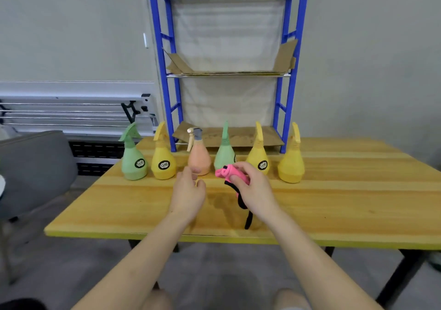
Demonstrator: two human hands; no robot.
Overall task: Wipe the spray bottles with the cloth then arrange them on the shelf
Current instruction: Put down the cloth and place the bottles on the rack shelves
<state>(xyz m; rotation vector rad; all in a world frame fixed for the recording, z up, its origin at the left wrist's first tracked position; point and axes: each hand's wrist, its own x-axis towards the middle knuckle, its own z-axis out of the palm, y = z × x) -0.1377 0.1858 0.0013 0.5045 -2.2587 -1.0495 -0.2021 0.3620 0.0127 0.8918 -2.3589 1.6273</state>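
Note:
Several spray bottles stand in a row on the wooden table [334,202]: a green bottle [133,161] at far left, a yellow bottle [163,163], a peach bottle [200,158], a second green bottle [224,152], and two more yellow bottles [259,157] [291,164]. My right hand [253,190] grips a bunched pink cloth [226,171] with black edging that hangs down toward the table. My left hand [188,190] hovers with loosely curled fingers just in front of the peach bottle, holding nothing. The blue shelf [290,76] stands behind the row.
The blue rack has cardboard sheets [229,136] lining its low and middle shelves and metal bars on top. A grey chair [35,169] sits left of the table. A white rail unit [71,111] runs along the wall at left.

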